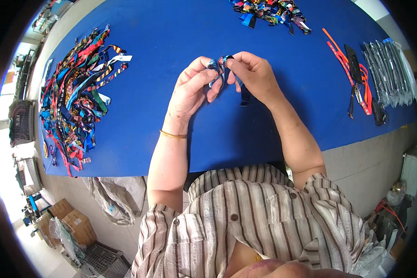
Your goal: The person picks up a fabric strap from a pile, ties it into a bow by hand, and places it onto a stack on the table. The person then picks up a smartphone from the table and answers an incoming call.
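Note:
Over the middle of the blue table, my left hand [194, 83] pinches one part of a dark blue patterned ribbon strip [222, 69] between thumb and fingers. My right hand [255, 76] grips another part of the same strip, close beside it. The strip curls over between the two hands, and a dark tail end hangs below the right fingers. To the left lies a big heap of loose multicoloured printed ribbon strips [76, 95]. At the far edge sits a second pile of bunched colourful strips [278, 14].
On the right of the blue table [171, 23] lie orange and red straps [366, 85], a black-handled tool [354, 65] and a row of plastic-wrapped dark packs [389, 72]. Cardboard boxes [76, 224] and wire baskets stand on the floor at left.

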A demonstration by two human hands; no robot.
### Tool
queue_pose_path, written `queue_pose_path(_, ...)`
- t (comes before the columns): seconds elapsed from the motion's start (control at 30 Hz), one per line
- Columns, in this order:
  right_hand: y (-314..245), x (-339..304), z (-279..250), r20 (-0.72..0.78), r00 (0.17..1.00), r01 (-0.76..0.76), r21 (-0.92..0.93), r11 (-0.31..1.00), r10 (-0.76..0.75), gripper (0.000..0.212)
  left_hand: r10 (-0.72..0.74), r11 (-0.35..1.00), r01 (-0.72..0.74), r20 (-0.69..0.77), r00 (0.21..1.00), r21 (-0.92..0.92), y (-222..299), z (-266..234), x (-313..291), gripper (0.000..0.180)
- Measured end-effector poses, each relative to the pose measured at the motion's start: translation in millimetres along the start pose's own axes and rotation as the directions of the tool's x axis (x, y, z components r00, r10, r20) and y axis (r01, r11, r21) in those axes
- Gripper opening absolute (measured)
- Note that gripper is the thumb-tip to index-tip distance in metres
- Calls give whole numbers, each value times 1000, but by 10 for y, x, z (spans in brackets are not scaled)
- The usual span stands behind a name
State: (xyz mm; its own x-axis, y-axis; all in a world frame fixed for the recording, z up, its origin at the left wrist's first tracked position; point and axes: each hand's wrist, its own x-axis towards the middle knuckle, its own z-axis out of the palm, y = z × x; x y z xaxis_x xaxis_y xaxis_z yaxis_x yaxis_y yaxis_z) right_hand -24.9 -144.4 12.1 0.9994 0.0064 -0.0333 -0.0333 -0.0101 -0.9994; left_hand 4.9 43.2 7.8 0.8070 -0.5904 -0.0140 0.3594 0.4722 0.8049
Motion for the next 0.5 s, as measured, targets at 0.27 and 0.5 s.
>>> queue_pose_path(0.27,90,-43,59,4,994,110,-112,988,-110,20,-36,991,42,-52,998,130,5,-15,39,19)
queue_pose_path(0.5,34,-53,-5,116,982,175,-288,942,-147,21,0,985,14,-79,997,169,-58,-69,66,18)
